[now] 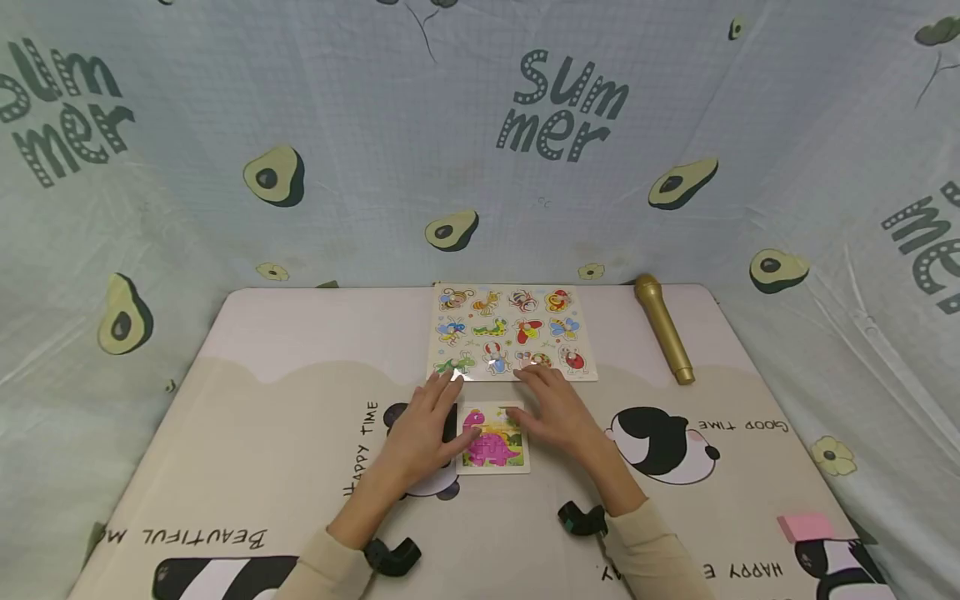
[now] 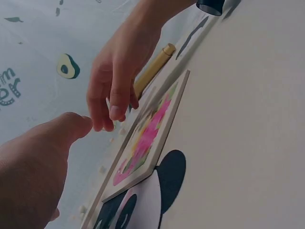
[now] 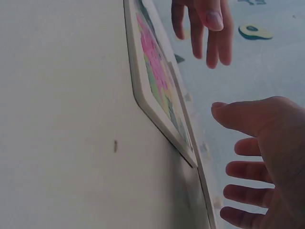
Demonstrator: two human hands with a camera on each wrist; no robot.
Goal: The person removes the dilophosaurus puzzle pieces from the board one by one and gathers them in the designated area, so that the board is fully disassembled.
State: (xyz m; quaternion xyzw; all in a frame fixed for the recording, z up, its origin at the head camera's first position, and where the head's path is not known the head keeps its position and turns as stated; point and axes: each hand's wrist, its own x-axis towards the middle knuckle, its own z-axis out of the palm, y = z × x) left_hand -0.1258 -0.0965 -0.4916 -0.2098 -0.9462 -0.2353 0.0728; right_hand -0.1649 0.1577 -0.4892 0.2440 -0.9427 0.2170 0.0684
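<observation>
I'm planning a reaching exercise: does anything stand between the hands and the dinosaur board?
Nothing visible does: the left hand and right hand are at opposite sides of the dinosaur board. The bug board lies beyond it, out of the way.

The word "Summer" [image 1: 562, 107], split over two lines in dotted green letters, stood mid-way across the cloth backdrop [image 1: 412, 142], with partly cropped repeats at left and right. The table [image 1: 292, 454] bore "HAPPY TIME" [image 1: 362, 448] running sideways and, upside down in the head view, "GOOD TIME" [image 1: 742, 426], "BEAUTIFUL MO" [image 1: 183, 537], cut short at the edge, and "HAPPY E" [image 1: 744, 571], its remainder partly hidden by the right sleeve [image 1: 652, 554].
</observation>
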